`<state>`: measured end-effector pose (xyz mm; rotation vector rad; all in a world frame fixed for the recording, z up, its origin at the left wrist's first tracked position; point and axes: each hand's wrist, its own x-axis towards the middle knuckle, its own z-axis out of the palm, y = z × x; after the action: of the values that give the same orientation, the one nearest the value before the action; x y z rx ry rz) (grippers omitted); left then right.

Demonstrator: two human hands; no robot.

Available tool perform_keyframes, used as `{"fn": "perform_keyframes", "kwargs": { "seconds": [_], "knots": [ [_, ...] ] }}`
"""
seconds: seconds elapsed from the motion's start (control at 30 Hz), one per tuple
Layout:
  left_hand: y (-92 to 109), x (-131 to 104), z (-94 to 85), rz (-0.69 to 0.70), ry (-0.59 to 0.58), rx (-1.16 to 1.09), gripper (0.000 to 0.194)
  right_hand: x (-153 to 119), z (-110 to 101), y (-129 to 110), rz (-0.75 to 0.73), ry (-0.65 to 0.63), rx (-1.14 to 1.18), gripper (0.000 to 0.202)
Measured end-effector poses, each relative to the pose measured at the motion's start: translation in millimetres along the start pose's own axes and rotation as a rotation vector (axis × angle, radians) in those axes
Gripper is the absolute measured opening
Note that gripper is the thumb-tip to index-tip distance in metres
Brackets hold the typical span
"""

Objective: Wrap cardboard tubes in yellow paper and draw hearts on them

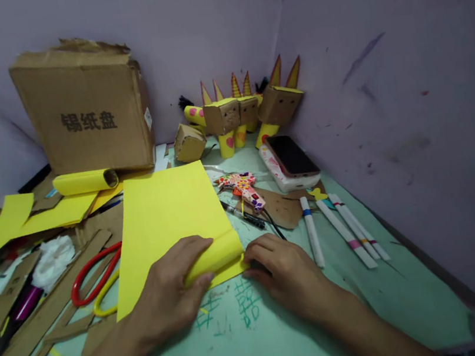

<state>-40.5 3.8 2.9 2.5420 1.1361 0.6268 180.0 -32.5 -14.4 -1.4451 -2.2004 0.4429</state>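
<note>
A large yellow sheet [171,211] lies on the green table [266,340], its near right part curled into a loose roll [217,252]. My left hand [173,286] grips the left side of that roll, fingers on top and thumb at the near edge. At the roll's right end, my right hand [280,267] pinches the near right corner of the sheet between thumb and fingers. A patterned glue gun [243,189] rests just beyond the sheet's right edge.
Scissors with red and yellow handles [96,276], cardboard strips [43,314] and yellow paper pieces [59,213] lie left. A cardboard box [89,111] and cardboard figures [249,111] stand behind. On the right are a phone [292,157] and white markers [346,233].
</note>
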Motion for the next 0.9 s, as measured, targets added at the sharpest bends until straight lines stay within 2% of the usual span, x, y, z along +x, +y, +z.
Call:
{"fn": "perform_keyframes", "kwargs": {
  "seconds": [0.13, 0.23, 0.4, 0.63, 0.8, 0.9],
  "knots": [
    [0, -2, 3.1, -0.003, 0.011, -0.029, 0.035, 0, 2, 2, -0.071, 0.031, -0.089, 0.012],
    [-1, -3, 2.4, -0.037, -0.015, -0.072, 0.037, -1, 3, 1, -0.069, 0.061, -0.088, 0.013],
    [1, -7, 0.1, -0.066, -0.058, -0.063, 0.038, -5, 5, -1, -0.02, 0.162, 0.154, 0.007],
    [2, -5, -1.1, -0.018, -0.055, -0.06, 0.038, -6, 10, -2, -0.029, 0.188, 0.374, 0.012],
    [2, -6, 3.0, 0.015, -0.036, -0.085, 0.037, -7, 16, -3, 0.158, 0.205, 0.476, 0.011],
    [3, -9, 5.7, 0.015, -0.089, -0.061, 0.05, -7, 18, -3, 0.265, 0.202, 0.61, 0.013]
  ]
}}
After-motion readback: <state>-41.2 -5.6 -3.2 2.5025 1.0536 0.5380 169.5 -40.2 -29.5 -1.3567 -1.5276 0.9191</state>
